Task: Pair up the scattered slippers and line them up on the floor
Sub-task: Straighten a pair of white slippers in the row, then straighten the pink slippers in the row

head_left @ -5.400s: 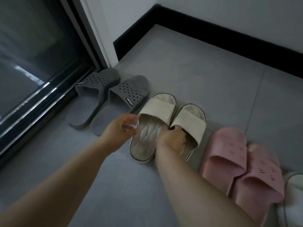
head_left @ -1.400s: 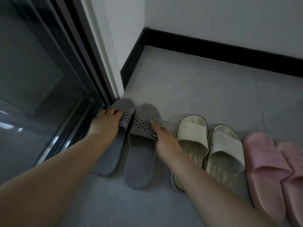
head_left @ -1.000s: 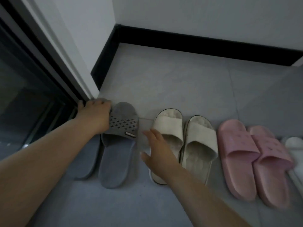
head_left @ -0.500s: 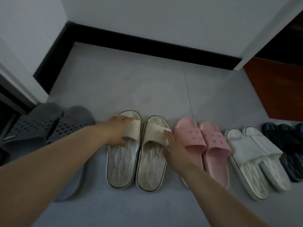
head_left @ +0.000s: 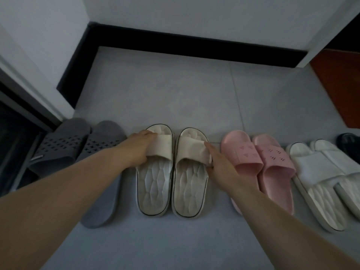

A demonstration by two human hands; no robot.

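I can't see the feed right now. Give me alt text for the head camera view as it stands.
Both hands rest on the straps of a cream slipper pair on the grey floor: left hand on the left slipper, right hand on the right. The pair sits in a row between grey slippers and pink slippers, with white slippers further right.

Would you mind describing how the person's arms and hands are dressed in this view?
Both forearms are bare as far as the frame shows, with no sleeves in view. The left hand and right hand wear no gloves, and no watch, bracelet or ring is visible. The lighting is dim, so fine details cannot be made out.
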